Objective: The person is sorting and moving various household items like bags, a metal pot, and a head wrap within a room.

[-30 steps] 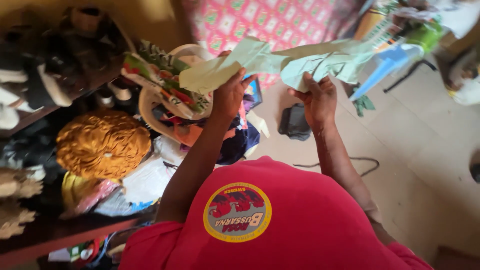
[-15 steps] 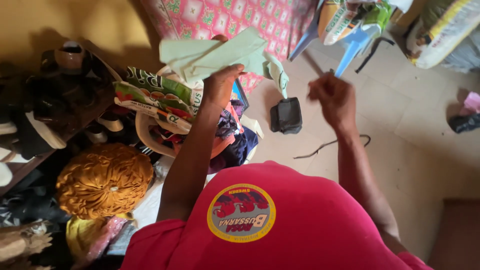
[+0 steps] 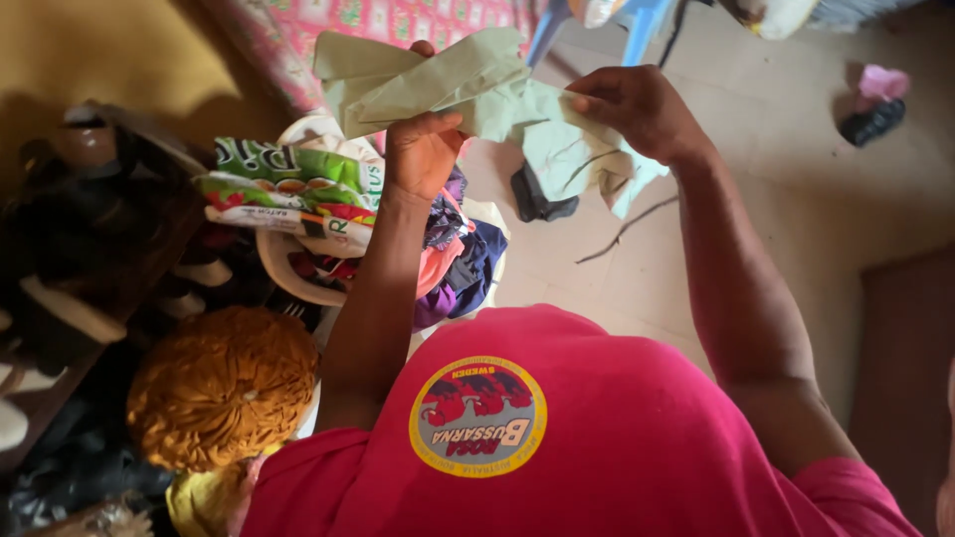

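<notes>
Left hand [image 3: 423, 154] fingers curl around the folded end of a pale green cloth [image 3: 477, 94]; right hand [image 3: 637, 104] pinches its far edge above bare floor [image 3: 796, 199]. Leftward, a heaped laundry basket [image 3: 288, 273] crowds in. Half a second ago the right hand was off the cloth.

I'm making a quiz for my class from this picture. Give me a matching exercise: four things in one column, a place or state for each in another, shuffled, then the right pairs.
Things:
1. pale green cloth
2. orange ruffled cushion
3. black bundle
4. blue plastic chair

Places or states:
A. on the tiled floor, under the cloth
B. top edge, only its legs seen
C. held by both hands
D. lower left, beside the shelf

Pairs: 1-C, 2-D, 3-A, 4-B
</notes>
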